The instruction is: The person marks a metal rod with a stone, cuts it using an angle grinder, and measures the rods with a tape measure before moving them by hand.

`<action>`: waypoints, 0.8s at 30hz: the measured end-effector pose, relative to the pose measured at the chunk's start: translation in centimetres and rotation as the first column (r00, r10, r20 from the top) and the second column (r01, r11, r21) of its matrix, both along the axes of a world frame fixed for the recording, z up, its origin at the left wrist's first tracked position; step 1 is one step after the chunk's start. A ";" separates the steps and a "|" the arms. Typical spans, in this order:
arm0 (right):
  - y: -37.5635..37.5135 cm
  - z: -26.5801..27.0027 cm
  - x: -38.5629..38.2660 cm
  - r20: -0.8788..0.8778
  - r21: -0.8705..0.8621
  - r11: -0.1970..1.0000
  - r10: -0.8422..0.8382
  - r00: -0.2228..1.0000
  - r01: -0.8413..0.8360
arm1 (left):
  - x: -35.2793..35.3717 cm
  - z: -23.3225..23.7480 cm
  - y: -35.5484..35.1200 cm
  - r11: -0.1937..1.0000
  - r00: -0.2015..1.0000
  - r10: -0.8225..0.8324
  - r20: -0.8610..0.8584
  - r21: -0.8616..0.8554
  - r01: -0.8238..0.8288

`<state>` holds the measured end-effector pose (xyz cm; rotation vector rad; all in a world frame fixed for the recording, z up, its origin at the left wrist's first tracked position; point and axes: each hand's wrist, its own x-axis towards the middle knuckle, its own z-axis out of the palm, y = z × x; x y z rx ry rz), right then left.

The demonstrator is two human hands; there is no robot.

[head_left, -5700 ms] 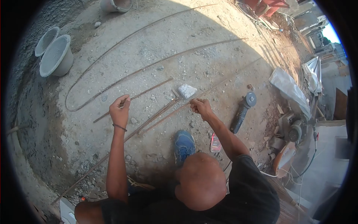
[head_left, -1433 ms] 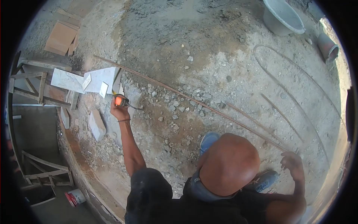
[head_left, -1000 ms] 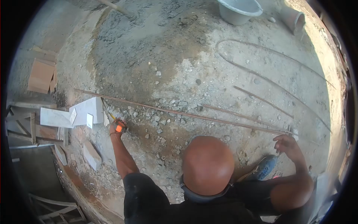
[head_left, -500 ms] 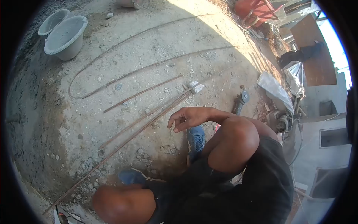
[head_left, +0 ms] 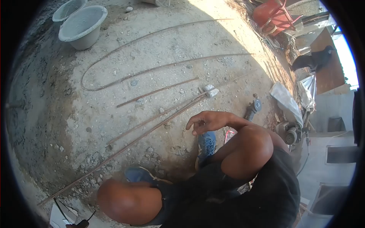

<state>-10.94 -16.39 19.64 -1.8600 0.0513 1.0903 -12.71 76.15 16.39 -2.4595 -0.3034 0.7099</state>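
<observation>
My right hand (head_left: 208,121) hangs loosely in front of my bent right knee (head_left: 253,146), its forearm resting over that knee. The fingers are slightly curled and apart, with nothing between them. Beyond the fingertips, thin rusty steel bars (head_left: 152,127) lie on the ground, their far part by a whitish stone (head_left: 211,91). A blue shoe (head_left: 207,144) is just below the hand. My left hand is out of view. At the bottom left edge, a dark object with thin black prongs (head_left: 78,224) is partly cut off near a white scrap (head_left: 59,214).
A shorter bar (head_left: 156,92) and a long bar bent into a U (head_left: 144,71) lie farther out. An angle grinder (head_left: 254,109) rests right of my hand. Grey basins (head_left: 83,32) stand upper left, a red wheelbarrow (head_left: 268,17) upper right. Another person (head_left: 313,59) is by a brown board (head_left: 329,74).
The view has shifted, so most ground objects appear farther right. My right hand keeps its loose pose over the knee. The dark object at the bottom left shows at a different angle.
</observation>
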 end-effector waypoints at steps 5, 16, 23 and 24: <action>2.2 0.0 1.4 -0.038 -0.017 0.998 -0.054 0.998 0.054 | -1.7 5.1 -15.9 0.915 0.836 0.380 0.396 -0.028 -0.403; 6.5 0.7 7.5 0.336 0.018 0.998 0.051 0.940 -0.060 | -0.1 14.8 -27.7 0.921 0.156 -0.147 0.977 0.077 0.382; 9.2 5.1 8.2 0.548 0.130 0.845 0.376 0.748 -0.519 | 10.8 20.6 -42.9 0.639 -0.025 0.108 0.994 -0.050 0.768; 9.5 4.9 7.7 0.590 0.148 0.809 0.390 0.707 -0.569 | 12.4 21.3 -46.6 0.606 -0.134 0.182 0.974 -0.004 0.796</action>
